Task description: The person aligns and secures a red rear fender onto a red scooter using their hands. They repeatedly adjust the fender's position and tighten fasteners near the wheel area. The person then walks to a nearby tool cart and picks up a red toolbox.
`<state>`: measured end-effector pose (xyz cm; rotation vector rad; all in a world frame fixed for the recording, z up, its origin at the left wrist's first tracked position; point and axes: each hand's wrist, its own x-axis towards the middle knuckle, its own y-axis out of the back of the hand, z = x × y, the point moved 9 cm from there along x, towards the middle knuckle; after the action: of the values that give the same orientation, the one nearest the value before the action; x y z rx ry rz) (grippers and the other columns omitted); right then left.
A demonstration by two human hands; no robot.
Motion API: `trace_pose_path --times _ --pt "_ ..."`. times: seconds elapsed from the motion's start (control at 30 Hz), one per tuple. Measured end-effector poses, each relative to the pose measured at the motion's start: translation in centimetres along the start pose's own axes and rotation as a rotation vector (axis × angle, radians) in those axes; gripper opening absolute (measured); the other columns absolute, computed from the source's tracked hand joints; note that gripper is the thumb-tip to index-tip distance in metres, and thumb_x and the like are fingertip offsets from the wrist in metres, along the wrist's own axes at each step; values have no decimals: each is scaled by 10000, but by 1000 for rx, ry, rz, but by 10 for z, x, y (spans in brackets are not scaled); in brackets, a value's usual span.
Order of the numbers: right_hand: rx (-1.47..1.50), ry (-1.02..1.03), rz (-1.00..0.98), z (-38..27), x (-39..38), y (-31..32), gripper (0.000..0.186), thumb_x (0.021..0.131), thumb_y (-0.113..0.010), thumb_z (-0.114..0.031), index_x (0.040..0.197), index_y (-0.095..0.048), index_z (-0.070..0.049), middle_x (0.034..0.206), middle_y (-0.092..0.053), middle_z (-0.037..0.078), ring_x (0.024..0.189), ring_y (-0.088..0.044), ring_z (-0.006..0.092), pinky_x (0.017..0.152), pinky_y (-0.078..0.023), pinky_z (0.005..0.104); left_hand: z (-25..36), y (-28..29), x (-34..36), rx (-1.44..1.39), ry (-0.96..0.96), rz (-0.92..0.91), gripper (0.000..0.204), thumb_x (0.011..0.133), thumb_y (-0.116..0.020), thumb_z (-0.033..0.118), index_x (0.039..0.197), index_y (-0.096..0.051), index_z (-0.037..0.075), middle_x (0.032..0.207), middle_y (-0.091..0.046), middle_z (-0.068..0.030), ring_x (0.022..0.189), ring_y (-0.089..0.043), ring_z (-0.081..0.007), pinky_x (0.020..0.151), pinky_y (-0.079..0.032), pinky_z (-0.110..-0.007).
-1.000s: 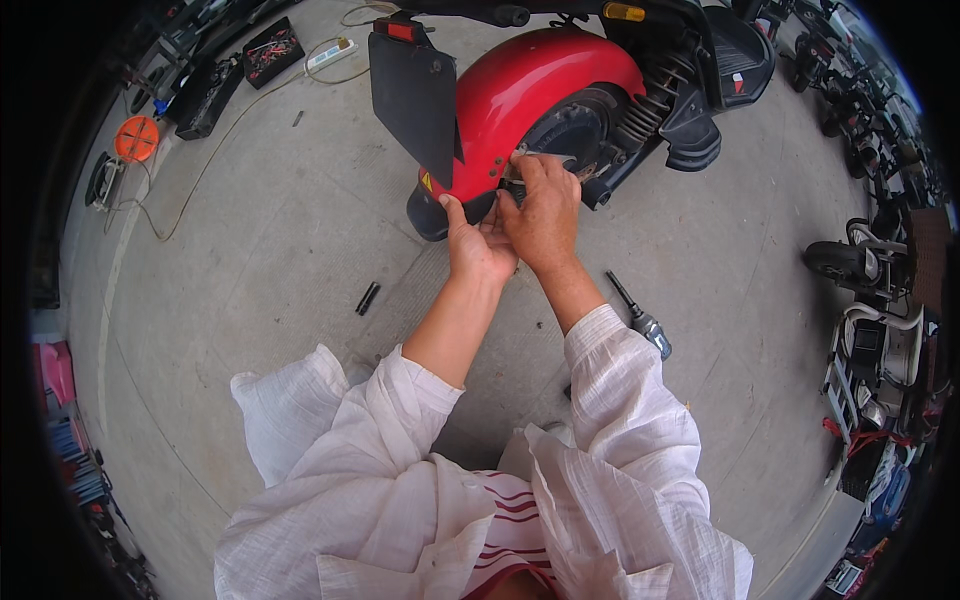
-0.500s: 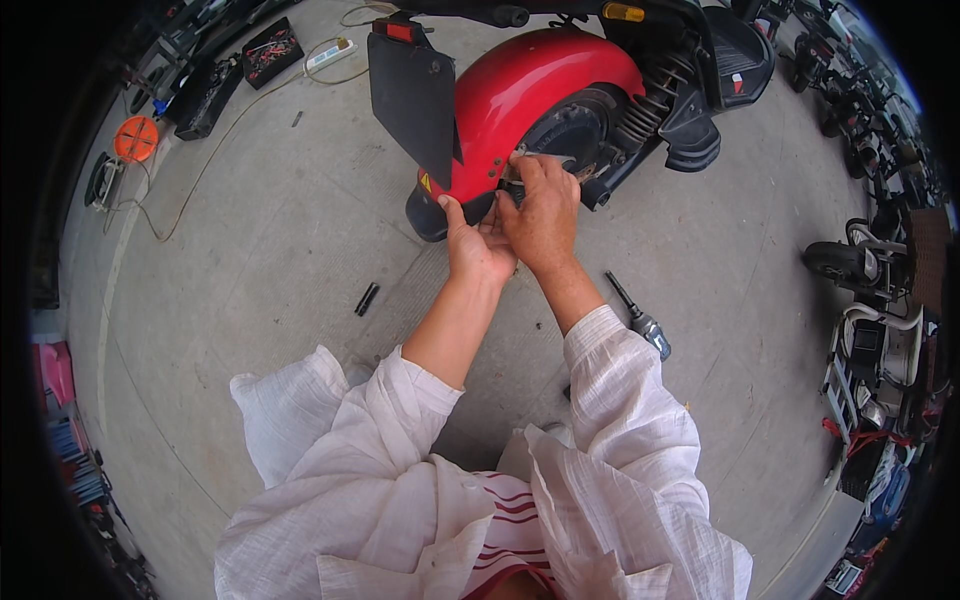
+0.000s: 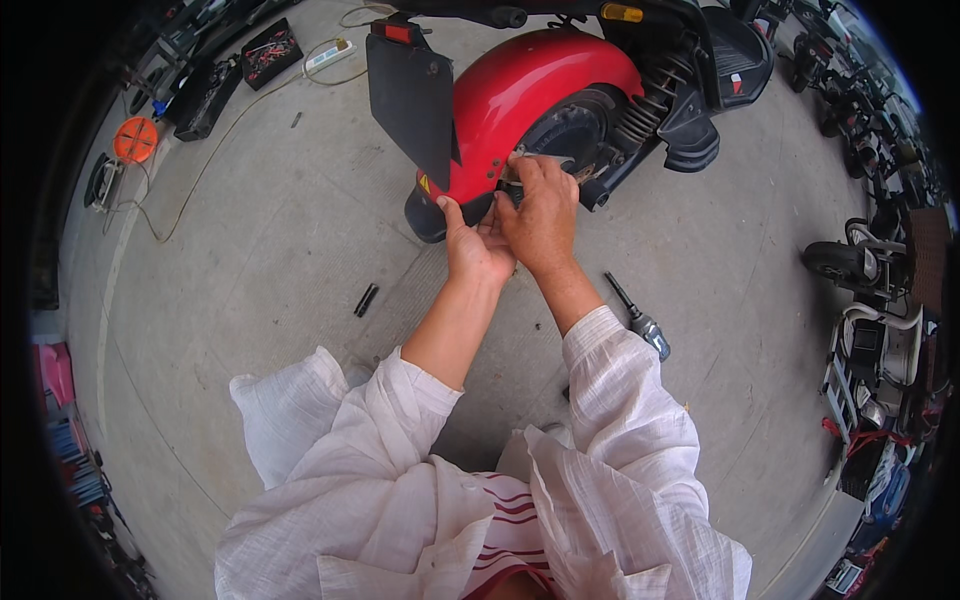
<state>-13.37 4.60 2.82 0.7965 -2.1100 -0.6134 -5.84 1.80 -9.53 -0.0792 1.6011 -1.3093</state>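
Observation:
The rear of a scooter stands ahead of me, with a red fender (image 3: 505, 75), a dark flap (image 3: 410, 100), a wheel (image 3: 555, 130) and a coil shock (image 3: 650, 110). My left hand (image 3: 478, 245) grips the fender's lower end, thumb on its red surface and fingers curled underneath, partly hidden. My right hand (image 3: 540, 210) is closed at the bracket area beside the wheel, just right of the fender's holes; its fingertips and whatever they pinch are too hidden to make out. On the concrete lie a power tool (image 3: 648, 330) with a long bit and a short black cylinder (image 3: 365, 300).
At the upper left are black tool trays (image 3: 268, 55), an orange reel (image 3: 135, 140), cables and a white power strip (image 3: 328, 55). A row of parked two-wheelers (image 3: 845, 260) lines the right side. A pink object (image 3: 52, 372) is at the left edge.
My left thumb and the fender's lower end have shifted very slightly to the left. Both hands otherwise stay in the same place.

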Motion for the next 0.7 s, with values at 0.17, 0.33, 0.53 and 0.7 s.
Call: trace_pose_path --times 0.17,0.33,0.53,0.7 --pt "1 0 0 -2 0 0 434 663 -735 -67 1082 -625 -56 1056 -596 117 1039 -551 323 948 -366 419 2 0 0 15 -16 -16 693 952 -331 637 1260 -511 43 1229 -538 -121 1225 -492 -237 1079 -377 -438" --pt "-11 27 30 -5 0 3 449 632 -727 -36 1070 -625 -41 1013 -596 112 1004 -556 309 928 -377 410 1 0 3 3 -7 -28 694 952 -330 637 1265 -507 43 1234 -536 -124 1223 -493 -238 1077 -377 -438" --pt "-4 31 36 -4 0 3 447 631 -727 -36 1067 -626 -43 1012 -596 111 1002 -556 307 922 -379 409 0 -2 2 25 -7 -78 776 913 -360 691 1241 -459 -6 1127 -479 -94 1104 -505 -196 1047 -404 -407" --pt "0 6 11 0 0 0 435 657 -737 -66 1079 -628 -56 1049 -598 113 1035 -558 309 943 -365 411 0 -1 3 25 -5 -69 757 922 -347 682 1243 -467 8 1126 -479 -92 1104 -503 -197 1048 -402 -407"
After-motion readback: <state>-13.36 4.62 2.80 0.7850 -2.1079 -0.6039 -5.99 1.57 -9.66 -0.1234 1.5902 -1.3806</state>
